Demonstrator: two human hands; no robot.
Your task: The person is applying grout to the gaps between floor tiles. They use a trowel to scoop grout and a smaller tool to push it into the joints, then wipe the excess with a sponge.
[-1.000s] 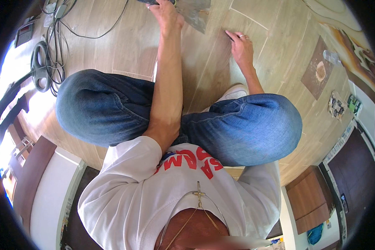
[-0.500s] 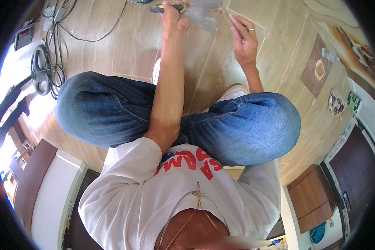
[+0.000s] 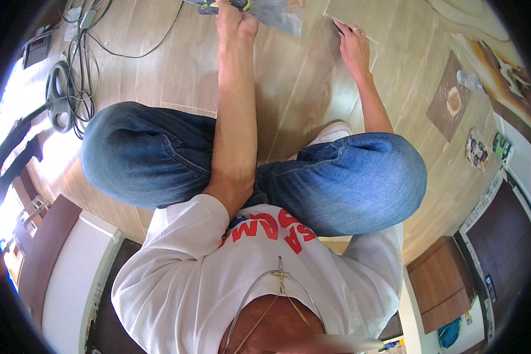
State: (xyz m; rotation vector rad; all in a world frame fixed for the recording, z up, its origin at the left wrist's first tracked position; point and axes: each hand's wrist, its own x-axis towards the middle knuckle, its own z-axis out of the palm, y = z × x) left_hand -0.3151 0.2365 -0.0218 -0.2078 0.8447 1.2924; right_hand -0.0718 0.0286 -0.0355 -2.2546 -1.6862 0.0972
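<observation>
My left hand (image 3: 236, 25) is closed round the black and yellow-green handle of a wide putty knife (image 3: 282, 16) at the top edge. Its broad grey blade points right, with a small brownish smear near its far corner. Farther right, my right hand (image 3: 355, 52) is closed on a thin dark tool (image 3: 337, 27), mostly covered by the fingers; its exact kind cannot be made out. The tip of that tool is at a pale joint line of the wood-look floor (image 3: 301, 71). A gap separates the tool from the putty knife's blade.
Black cables (image 3: 84, 76) and a grey looped handle (image 3: 59, 97) lie at the left. On the right, a brown board (image 3: 445, 115) carries a pale powdery pile (image 3: 453, 100), beside a clear plastic cup (image 3: 467, 79). My bent knees flank the floor in front of me.
My right hand has moved from beside the putty knife's blade to the floor joint, slightly right. The left hand and putty knife have shifted a little left and away from me.
</observation>
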